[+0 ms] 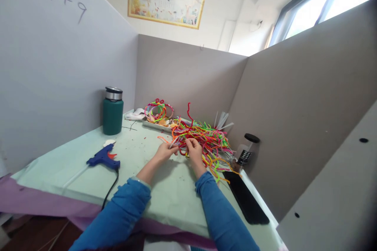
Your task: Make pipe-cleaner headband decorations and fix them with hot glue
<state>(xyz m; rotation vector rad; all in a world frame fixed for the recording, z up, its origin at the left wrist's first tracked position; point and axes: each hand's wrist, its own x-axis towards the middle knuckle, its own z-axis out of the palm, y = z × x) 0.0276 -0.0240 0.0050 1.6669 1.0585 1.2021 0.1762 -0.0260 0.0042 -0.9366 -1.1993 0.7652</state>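
Both my hands work close together in front of a tangled heap of bright fuzzy pipe cleaners (206,135). My left hand (165,152) is closed in a pinch on a thin pale pipe cleaner (173,142), whose end sticks up past the fingertips. My right hand (194,151) is a little to the right, its thumb and fingers pressed together at the heap's near edge. What sits in that pinch is too small to make out. A red pipe cleaner (189,110) rises out of the heap behind my hands.
On the left lie a blue glue gun (103,157) with a cord and a green bottle (113,115). Behind, a shallow tray (157,126) holds scraps near looped pipe-cleaner rings (159,110). A black phone-like slab (246,198) and dark-lidded jar (246,151) stand right. Grey partitions (188,66) enclose the table.
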